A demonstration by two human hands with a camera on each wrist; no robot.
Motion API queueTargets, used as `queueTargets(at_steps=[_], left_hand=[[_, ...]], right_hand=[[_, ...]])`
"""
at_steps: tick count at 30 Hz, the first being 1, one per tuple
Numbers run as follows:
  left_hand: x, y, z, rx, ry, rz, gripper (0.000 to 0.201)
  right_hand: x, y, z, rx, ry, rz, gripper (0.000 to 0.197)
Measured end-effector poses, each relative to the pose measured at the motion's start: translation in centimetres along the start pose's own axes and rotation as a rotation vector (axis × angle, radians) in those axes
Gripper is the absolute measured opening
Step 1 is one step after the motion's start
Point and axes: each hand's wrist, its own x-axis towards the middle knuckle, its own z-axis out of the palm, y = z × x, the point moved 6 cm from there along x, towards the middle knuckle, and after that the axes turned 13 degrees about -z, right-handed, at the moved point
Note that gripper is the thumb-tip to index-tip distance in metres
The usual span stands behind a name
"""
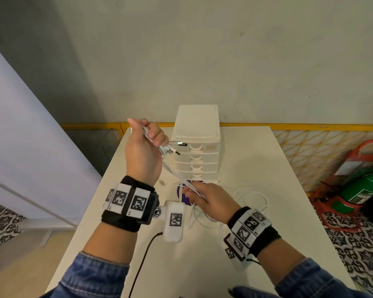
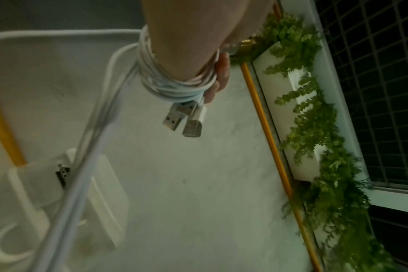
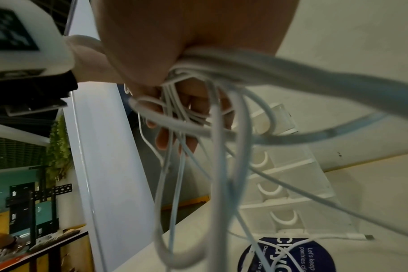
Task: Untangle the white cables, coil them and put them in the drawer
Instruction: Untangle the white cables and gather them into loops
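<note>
Left hand (image 1: 145, 147) wrapped in white cables (image 2: 170, 86), right hand (image 1: 211, 201) gripping strands

A round dark-blue sticker (image 3: 289, 255) lies on the bench (image 1: 256, 168) just in front of the drawer unit (image 1: 197, 134); white words on it read "Let's keep pantries cle…" (the rest is cut off). The unit's small black label is too blurred to read.

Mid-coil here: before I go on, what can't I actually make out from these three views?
- Cable count: the white cables blur and overlap in the right wrist view.
- Coil turns: the left hand covers part of the coil in the head and left wrist views.
- Drawer contents: the drawer unit fronts are too small in the head view.
- Sticker text: the blue sticker is cut by the right wrist frame edge.
</note>
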Motion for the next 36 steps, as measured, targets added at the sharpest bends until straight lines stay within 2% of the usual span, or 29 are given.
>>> queueTargets(at_steps=[2,3,6,8,9,11,12,15,17,19,21,26,30,33,36], left_hand=[[-0.2,-0.1,1.0,-0.001,-0.103,-0.086,0.041],[-0.4,-0.2,1.6,0.005,-0.153,-0.140,0.040],[-0.9,-1.0,2.8,0.022,-0.238,-0.314,0.037],[-1.4,-2.0,3.4,0.027,-0.292,-0.426,0.036],[-1.7,-2.5,3.7,0.036,-0.321,-0.474,0.034],[-2.4,-3.5,4.2,0.064,-0.376,-0.568,0.032],[-2.8,-4.0,4.5,0.072,-0.409,-0.620,0.032],[-3.8,-5.1,5.3,0.056,-0.521,-0.743,0.033],[-4.0,-5.1,5.6,0.010,-0.581,-0.764,0.032],[-3.6,-4.2,5.5,-0.090,-0.623,-0.723,0.030],[-2.6,-3.0,4.8,-0.169,-0.582,-0.611,0.029],[-0.2,-1.9,1.2,-0.133,-0.200,-0.209,0.040],[0.6,-1.1,-0.8,-0.100,0.038,-0.010,0.040],[0.9,-1.1,-1.8,0.142,0.192,0.076,0.043],[0.8,-2.2,-2.1,0.806,0.274,0.151,0.046]], right_hand=[[-0.1,0.2,-0.5,0.022,0.008,0.057,0.023],[0.0,0.5,-0.9,0.044,0.026,0.116,0.032],[0.5,1.3,-2.6,0.130,0.192,0.299,0.085],[1.5,0.9,-3.7,0.082,0.283,0.244,0.114],[2.2,0.4,-4.1,0.060,0.328,0.157,0.119],[3.3,-1.0,-4.8,-0.007,0.380,-0.011,0.113],[3.9,-1.2,-4.9,-0.044,0.375,-0.038,0.104],[5.1,-0.8,-4.5,-0.105,0.328,0.024,0.069],[4.8,-0.4,-3.9,-0.002,0.361,0.004,0.043],[3.7,-0.3,-3.2,0.090,0.352,0.032,0.026],[2.5,0.1,-2.2,0.134,0.299,0.104,0.021],[0.8,0.4,-0.6,0.017,0.216,0.103,0.015],[0.2,-0.1,0.1,-0.150,0.112,-0.039,0.015],[-0.1,-0.3,0.4,-0.264,0.022,-0.061,0.019],[0.2,-1.5,-0.2,-0.339,-0.003,-0.161,0.031]])
